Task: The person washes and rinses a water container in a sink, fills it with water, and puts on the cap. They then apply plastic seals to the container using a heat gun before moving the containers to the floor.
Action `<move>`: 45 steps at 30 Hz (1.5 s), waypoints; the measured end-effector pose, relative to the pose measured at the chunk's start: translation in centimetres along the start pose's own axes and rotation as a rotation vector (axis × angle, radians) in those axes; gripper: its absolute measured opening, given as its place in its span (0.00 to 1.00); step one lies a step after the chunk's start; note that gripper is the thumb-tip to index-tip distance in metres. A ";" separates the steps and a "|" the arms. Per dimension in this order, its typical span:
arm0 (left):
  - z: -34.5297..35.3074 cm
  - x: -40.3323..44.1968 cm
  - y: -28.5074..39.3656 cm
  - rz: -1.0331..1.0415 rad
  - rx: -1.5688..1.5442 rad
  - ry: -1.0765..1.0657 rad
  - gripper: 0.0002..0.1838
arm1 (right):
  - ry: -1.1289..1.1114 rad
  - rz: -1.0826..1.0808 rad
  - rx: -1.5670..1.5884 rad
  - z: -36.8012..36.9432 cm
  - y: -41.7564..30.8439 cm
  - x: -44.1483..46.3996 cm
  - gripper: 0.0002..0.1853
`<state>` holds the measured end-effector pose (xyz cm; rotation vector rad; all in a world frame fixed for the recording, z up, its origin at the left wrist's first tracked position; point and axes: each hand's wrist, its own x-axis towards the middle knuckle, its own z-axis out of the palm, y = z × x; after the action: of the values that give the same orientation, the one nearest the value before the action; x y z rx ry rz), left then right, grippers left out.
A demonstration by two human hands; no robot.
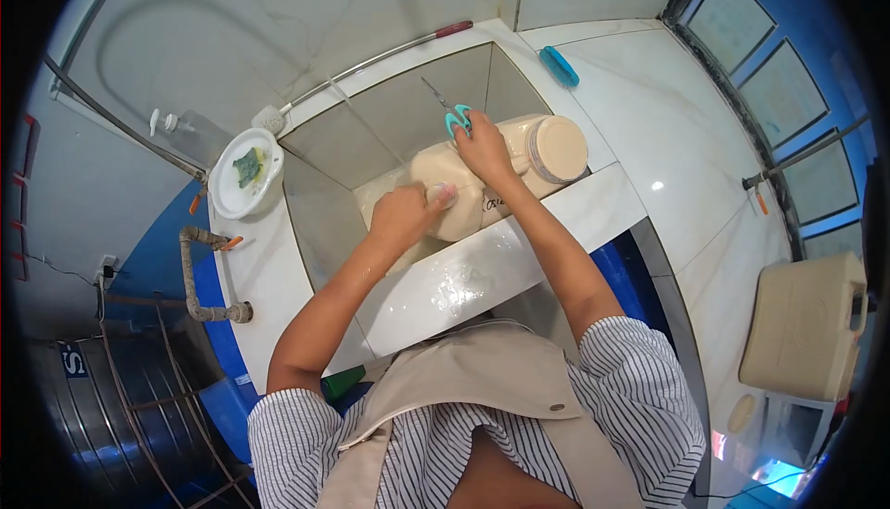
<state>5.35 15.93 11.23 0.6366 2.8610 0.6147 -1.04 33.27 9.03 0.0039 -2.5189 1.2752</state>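
A large beige plastic water jug lies on its side across the front of the sink, its wide round lid facing right. Dark handwriting shows on its side, partly covered by my right forearm. My left hand is closed at the jug's left end, and a small whitish patch shows at its fingertips; most of its fingers are hidden. Above the jug, my right hand grips scissors by their teal handles, the blades pointing up and left. A thin stream of water falls into the sink on the left of the jug.
The tiled sink has a wet front ledge. A long-handled brush lies along the back rim. On the left stand a white bowl with a green sponge and a pump bottle. A blue brush rests at right; another jug stands beyond.
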 end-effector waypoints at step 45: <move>-1.0 1.0 1.9 -0.440 -0.641 -0.151 0.17 | 0.002 -0.069 0.054 0.1 0.6 0.2 0.14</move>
<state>4.93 17.56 12.92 -0.0444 2.3314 1.2403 -1.36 33.61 8.58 0.1014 -2.4593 1.3147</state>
